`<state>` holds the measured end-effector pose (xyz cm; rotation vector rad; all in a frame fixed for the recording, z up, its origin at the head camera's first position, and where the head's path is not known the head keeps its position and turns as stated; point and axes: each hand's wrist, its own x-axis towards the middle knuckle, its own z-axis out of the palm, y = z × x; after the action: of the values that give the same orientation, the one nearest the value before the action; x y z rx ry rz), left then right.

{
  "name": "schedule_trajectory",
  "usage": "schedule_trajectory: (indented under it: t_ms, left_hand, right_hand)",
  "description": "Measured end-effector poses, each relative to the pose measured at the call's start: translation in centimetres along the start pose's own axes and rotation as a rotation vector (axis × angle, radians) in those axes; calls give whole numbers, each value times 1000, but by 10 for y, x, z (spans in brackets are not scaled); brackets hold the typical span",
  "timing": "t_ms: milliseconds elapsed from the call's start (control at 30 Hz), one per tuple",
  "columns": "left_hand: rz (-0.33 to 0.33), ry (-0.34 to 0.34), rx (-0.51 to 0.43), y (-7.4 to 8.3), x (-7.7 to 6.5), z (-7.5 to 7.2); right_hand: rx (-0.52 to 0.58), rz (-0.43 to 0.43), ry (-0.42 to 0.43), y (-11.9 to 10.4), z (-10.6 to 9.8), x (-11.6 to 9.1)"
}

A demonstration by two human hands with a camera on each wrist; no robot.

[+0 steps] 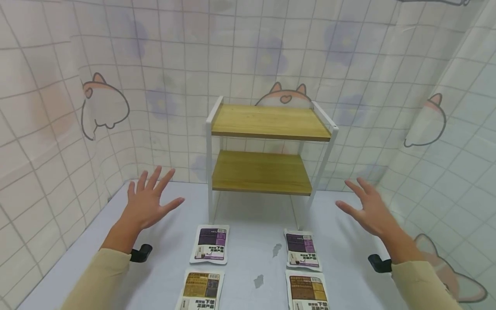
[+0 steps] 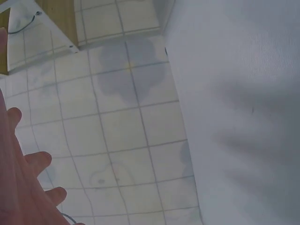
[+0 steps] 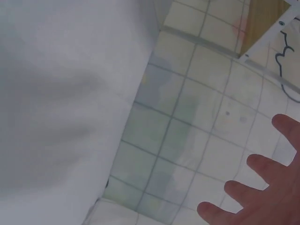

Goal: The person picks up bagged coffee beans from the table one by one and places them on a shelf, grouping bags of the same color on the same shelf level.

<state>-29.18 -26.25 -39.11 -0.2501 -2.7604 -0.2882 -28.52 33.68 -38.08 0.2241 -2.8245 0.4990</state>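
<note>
My left hand point(image 1: 147, 206) hovers over the table left of the shelf, fingers spread and straight, holding nothing. On the other side my right hand point(image 1: 370, 211) is likewise raised with its fingers spread, also holding nothing. Between the hands, two purple-labelled pouches, one at left point(image 1: 209, 244) and one at right point(image 1: 302, 249), lie flat before the shelf. Nearer to me are two brown-and-yellow-labelled pouches, a left one point(image 1: 201, 289) and a right one point(image 1: 308, 290), both cut off by the lower frame edge. Neither hand touches a pouch.
A two-tier shelf with a wooden top board point(image 1: 271, 120), a lower board point(image 1: 263, 171) and white legs stands at the back of the white table point(image 1: 248, 241). Grid-patterned curtains point(image 1: 182, 56) enclose the back and sides. Two grey patches mark the tabletop between the pouches.
</note>
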Motion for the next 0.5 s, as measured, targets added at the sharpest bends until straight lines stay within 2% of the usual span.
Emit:
schedule_trajectory:
  t_ms: [300, 500]
  left_hand:
    - [9, -2, -25, 12, -2, 7]
    - [27, 21, -150, 21, -2, 10]
  right_hand:
    - [102, 10, 25, -15, 18, -14]
    - [155, 13, 61, -25, 29, -24]
